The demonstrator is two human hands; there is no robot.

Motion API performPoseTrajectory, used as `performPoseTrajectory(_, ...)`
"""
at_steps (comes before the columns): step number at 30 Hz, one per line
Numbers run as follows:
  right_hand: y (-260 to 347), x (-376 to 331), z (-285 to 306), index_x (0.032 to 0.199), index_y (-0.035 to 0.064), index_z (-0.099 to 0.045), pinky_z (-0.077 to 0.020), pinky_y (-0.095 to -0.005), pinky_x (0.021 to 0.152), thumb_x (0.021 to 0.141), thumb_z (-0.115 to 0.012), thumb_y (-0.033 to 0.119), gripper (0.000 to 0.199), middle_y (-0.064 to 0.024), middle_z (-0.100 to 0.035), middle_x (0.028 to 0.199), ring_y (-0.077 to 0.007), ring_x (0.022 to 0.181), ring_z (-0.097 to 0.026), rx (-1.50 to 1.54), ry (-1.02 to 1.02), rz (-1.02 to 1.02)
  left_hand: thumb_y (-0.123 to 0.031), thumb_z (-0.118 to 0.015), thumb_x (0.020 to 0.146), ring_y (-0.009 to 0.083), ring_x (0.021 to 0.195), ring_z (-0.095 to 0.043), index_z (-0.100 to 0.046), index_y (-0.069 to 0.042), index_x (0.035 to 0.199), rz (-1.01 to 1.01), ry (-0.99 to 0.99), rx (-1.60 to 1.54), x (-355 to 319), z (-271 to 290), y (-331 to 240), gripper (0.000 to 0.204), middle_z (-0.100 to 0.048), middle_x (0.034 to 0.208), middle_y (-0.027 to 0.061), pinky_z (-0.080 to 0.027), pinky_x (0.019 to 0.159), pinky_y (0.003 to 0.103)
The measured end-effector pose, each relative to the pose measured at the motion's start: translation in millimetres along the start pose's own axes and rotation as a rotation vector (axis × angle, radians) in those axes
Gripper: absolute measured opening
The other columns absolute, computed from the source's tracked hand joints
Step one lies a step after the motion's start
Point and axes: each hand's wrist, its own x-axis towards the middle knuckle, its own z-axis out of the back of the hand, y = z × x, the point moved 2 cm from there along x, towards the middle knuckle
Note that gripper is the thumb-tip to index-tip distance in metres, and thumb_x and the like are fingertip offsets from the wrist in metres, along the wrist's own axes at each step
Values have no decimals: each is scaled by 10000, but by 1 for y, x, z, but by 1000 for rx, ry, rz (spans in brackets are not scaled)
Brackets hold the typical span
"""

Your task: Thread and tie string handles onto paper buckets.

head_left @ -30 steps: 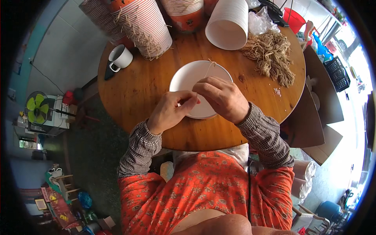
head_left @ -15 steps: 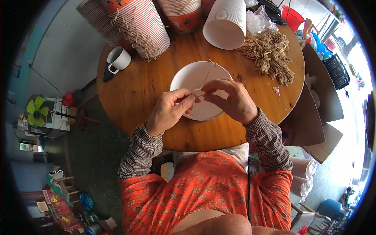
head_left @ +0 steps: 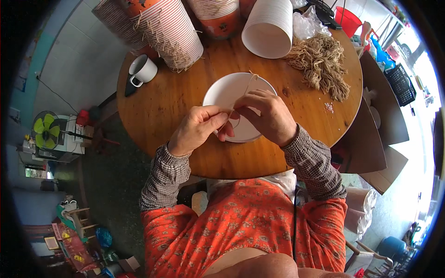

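A white round bucket (head_left: 221,91) stands at the middle of the wooden table, its open mouth facing up. A thin tan string (head_left: 251,83) runs from the bucket's far rim down to my fingers. Over the near left part of the mouth, my left hand (head_left: 198,129) pinches the string between thumb and forefinger. My right hand (head_left: 268,116) is closed on the same string just right of it, fingertips almost meeting the left ones. A small loop of string hangs between the hands; its exact path is partly hidden by the fingers.
On the round table (head_left: 153,109) stand stacks of orange-patterned buckets (head_left: 171,39) with string ends sticking out, and a tipped stack of white buckets (head_left: 268,32). A heap of tan strings (head_left: 320,67) lies far right. A white mug (head_left: 143,69) sits far left; cardboard boxes (head_left: 366,139) stand right.
My right hand has shifted slightly left and closer to my left hand. The left hand's lower fingers have uncurled a little beneath the string. The view has shifted slightly.
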Motion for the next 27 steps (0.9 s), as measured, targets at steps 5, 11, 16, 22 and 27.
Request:
performPoseTrajectory(5,-3,-3,-1,844,87,-643,-477,-392,750,812,-631,125,51,-71,-645,820,-285,827,-622,-142,-45,-30,-101,-509,975,76,622,-587,-640,27,1071,35,16,-37,4,1,0,207,-666,804,58,-498,590,203)
performPoseTrajectory(11,-3,-4,-8,845,74,-652,-494,-407,707,803,-639,120,64,-96,-642,827,-309,805,-632,-79,26,-132,-97,-550,960,78,603,-589,-625,5,1096,21,0,57,5,-2,3,186,-667,810,73,-498,566,202)
performPoseTrajectory(16,-3,1,-7,885,56,-656,-507,-373,686,816,-644,90,78,-107,-633,838,-298,783,-633,53,-55,-118,-115,-581,946,92,575,-587,-603,37,1016,12,-153,-89,8,-4,2,169,-665,787,82,-486,528,218)
performPoseTrajectory(22,2,5,-6,919,50,-648,-517,-341,690,848,-620,60,77,-89,-634,843,-263,790,-642,94,-112,-85,-98,-584,937,75,568,-575,-616,44,976,7,-77,80,5,1,2,151,-654,751,65,-472,517,214)
performPoseTrajectory(27,-4,7,-6,985,31,-610,-522,-304,697,896,-576,52,98,-73,-635,830,-190,774,-651,600,-41,-270,-83,-579,936,61,560,-560,-618,39,949,-59,-148,233,-3,5,-4,129,-657,753,58,-463,523,201)
